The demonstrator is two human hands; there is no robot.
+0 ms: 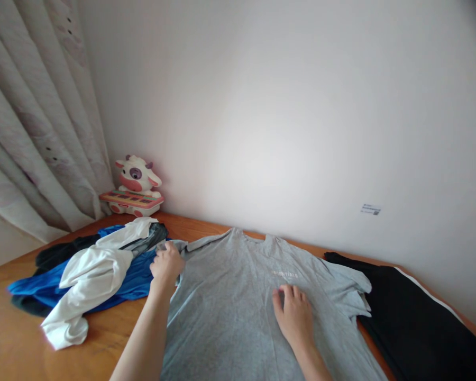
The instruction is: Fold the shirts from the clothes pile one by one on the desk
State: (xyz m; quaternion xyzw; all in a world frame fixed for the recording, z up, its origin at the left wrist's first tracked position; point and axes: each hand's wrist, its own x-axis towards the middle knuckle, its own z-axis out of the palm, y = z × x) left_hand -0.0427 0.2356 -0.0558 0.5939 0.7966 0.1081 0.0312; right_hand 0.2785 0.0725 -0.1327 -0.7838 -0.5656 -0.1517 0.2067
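Note:
A grey T-shirt (230, 312) lies spread out on the wooden table, its collar towards the wall and small light lettering on the chest. My left hand (167, 262) is at the sleeve on the left, with its fingers closed on the cloth; the fingertips are partly hidden. Over the chest, just below the lettering, is my right hand (295, 315), its fingers slightly bent and apart and no cloth gripped. Whether it presses on the shirt or hovers just above it, I cannot tell.
Left of the shirt is a loose pile with a white garment (99, 267) over a blue one (43, 280) and dark ones. Black clothing (416, 312) with a white stripe lies at the right. A cow-shaped toy keyboard (133, 196) stands in the corner by the curtain (35, 121).

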